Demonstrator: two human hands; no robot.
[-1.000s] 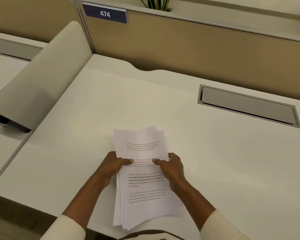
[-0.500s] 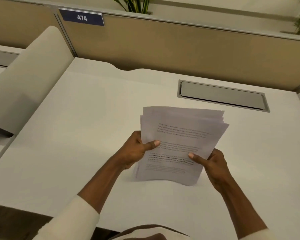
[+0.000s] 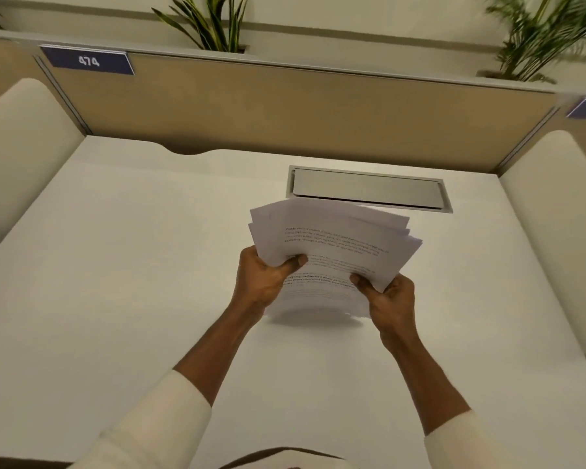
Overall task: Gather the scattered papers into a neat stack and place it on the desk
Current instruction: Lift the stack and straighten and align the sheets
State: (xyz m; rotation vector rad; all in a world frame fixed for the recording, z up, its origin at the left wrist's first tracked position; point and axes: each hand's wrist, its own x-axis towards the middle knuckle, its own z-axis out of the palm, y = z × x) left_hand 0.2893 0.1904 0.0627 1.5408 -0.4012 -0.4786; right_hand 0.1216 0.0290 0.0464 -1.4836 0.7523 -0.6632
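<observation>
A bundle of printed white papers is held above the middle of the white desk, tilted up toward me, its sheets fanned and uneven at the top and right edges. My left hand grips the bundle's left edge with the thumb on the front page. My right hand grips the lower right corner, thumb on top. The bundle's lower edge hangs just over the desk and casts a shadow there.
A grey cable-tray lid is set into the desk right behind the papers. A tan partition with a blue "474" sign closes the back. Cream side panels flank the desk. Plants stand behind.
The papers lay flat near the desk's front edge; both hands lifted them, carried them forward toward the cable tray and tilted them upright. The view shifted left to right.
</observation>
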